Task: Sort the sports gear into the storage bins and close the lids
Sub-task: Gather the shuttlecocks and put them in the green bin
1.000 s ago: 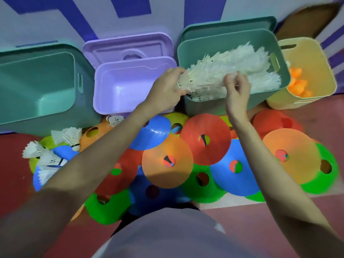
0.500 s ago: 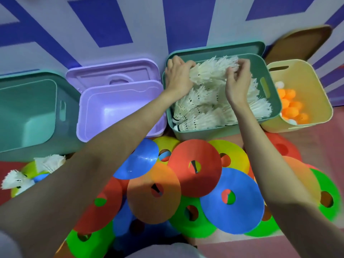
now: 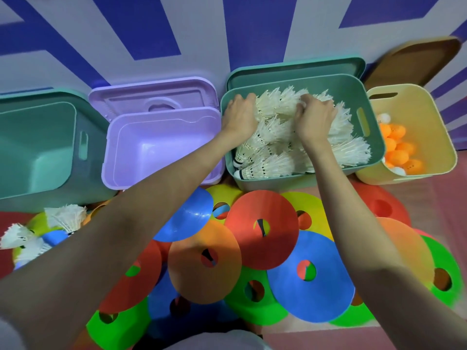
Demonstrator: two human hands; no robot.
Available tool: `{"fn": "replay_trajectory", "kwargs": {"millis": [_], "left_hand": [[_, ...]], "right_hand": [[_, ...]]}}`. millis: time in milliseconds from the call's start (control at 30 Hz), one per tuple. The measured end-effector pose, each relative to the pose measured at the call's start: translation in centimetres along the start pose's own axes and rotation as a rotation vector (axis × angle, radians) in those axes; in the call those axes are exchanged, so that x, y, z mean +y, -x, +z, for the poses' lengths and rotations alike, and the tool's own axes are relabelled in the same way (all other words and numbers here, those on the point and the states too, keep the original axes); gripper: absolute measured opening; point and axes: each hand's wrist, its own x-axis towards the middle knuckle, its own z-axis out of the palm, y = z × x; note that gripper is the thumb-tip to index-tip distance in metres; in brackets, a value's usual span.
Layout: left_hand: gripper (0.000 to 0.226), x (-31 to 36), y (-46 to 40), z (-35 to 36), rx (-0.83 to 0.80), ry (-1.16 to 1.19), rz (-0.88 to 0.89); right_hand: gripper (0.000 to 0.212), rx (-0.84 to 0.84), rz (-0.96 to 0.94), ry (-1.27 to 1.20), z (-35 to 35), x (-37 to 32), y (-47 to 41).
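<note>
White feathered shuttlecocks [image 3: 290,137] sit under both hands. Left hand [image 3: 240,117] and right hand [image 3: 316,117] curl fingers into the top layer inside the green bin [image 3: 374,157]. Judgement: press the pile level, skirts uncrushed, below the rim for its lid [image 3: 298,69]. Stray shuttlecocks [image 3: 65,215] lie well apart.

Glossy smooth plastic lilac bin [image 3: 161,147], feathery white shuttlecocks [image 3: 278,137], smooth flexible plastic disc cones [image 3: 261,229].

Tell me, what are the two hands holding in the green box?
Both the left hand and the right hand are curled into the white shuttlecocks, on their feathery ends; whether they grip or just press cannot be told.
</note>
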Motion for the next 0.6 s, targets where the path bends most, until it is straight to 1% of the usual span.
{"fn": "replay_trajectory", "kwargs": {"millis": [133, 233, 300, 400, 467, 600], "left_hand": [[0.035, -0.2, 0.5, -0.7, -0.091, -0.023, 0.010], [0.031, -0.3, 1.1, -1.3, -0.107, 0.013, 0.025], [0.031, -0.4, 1.9, -1.7, -0.072, 0.055, 0.048], [0.044, -1.1, 3.1, -2.4, -0.010, 0.138, 0.096], [0.048, -1.8, 4.3, -3.0, 0.038, 0.179, 0.122], [0.044, -3.5, 7.5, -4.1, 0.117, 0.242, 0.161]], "right_hand": [[0.026, -0.024, -0.022, 0.127, 0.2, 0.1, 0.6], [0.028, -0.010, -0.028, 0.226, 0.3, -0.1, 1.3], [0.033, 0.016, -0.039, 0.231, 0.0, -0.5, 1.9], [0.042, 0.034, -0.040, 0.210, -0.4, -1.3, 3.0], [0.046, 0.039, -0.039, 0.204, -0.5, -1.9, 4.1], [0.048, 0.045, -0.068, 0.154, -0.8, -3.1, 6.7]]}}
